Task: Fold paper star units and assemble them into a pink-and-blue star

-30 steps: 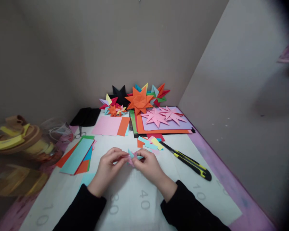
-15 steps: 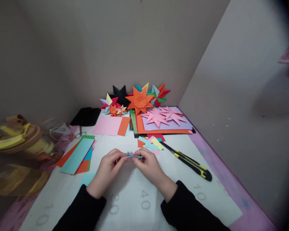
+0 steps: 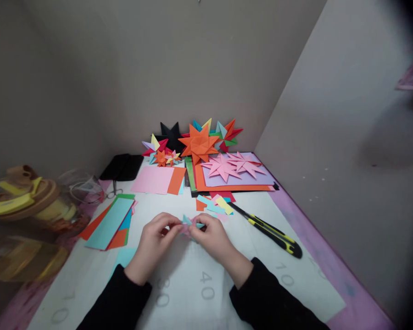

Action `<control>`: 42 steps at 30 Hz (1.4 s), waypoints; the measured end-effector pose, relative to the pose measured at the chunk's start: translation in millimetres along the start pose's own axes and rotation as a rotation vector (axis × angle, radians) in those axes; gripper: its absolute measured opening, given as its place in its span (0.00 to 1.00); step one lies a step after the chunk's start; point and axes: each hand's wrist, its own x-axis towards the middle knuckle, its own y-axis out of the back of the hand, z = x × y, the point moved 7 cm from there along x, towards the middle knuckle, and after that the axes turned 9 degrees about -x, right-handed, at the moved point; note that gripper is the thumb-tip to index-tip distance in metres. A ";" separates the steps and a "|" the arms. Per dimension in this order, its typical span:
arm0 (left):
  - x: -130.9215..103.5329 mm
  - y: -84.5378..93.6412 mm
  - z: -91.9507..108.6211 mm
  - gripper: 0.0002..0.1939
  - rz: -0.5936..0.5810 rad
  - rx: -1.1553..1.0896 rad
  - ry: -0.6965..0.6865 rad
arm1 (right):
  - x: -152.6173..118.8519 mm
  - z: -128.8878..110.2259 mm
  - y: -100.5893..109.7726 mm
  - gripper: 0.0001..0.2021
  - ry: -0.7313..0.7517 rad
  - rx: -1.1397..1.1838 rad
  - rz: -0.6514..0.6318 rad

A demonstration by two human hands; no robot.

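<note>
Between my hands is a small folded paper star (image 3: 186,224) in light blue and pink, held just above the white table sheet. My left hand (image 3: 160,239) pinches its left side with thumb and forefinger. On the right side, my right hand (image 3: 211,236) grips it the same way. The fingertips cover much of the star, so its full shape is hidden. Small paper pieces (image 3: 215,205) in several colours lie just beyond my right hand. A black and yellow utility knife (image 3: 270,231) rests to the right of that hand.
Coloured paper strips (image 3: 110,224) lie at left, with pink sheets (image 3: 152,179) behind. Scissors (image 3: 114,190) sit near a black pouch (image 3: 122,167). Finished stars, including a large orange one (image 3: 199,144) and pink ones (image 3: 222,167), stand at the back. A lidded jar (image 3: 58,211) is far left.
The small star has tilted slightly, and more of its light blue point shows above my fingertips. Both hands keep their pinch in nearly the same place.
</note>
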 end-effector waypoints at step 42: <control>-3.4 -5.4 -21.7 0.09 0.127 -0.195 0.233 | -0.6 7.8 -5.7 0.09 -0.143 0.120 -0.023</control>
